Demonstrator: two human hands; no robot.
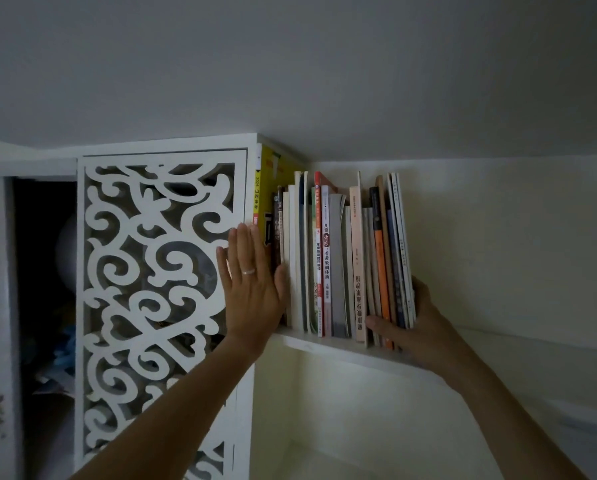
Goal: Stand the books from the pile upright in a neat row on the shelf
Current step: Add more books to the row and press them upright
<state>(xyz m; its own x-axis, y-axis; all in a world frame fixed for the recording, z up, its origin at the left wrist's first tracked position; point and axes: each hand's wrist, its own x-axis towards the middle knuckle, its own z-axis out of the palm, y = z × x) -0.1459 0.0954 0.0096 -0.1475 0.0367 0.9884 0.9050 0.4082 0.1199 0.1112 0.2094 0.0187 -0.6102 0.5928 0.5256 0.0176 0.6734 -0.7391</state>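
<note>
Books (338,265) upright in row on shelf (328,346), braced both ends.
Left hand (252,289) flat, fingers straight, against left-end spines; right hand (411,323) curled round right-end books' lower edge.

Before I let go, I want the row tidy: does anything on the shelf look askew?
Yes. The thin books at the right end lean left at the top, propped by the right hand. The left hand lies flat against the row's left end. The shelf looks sound.
</note>
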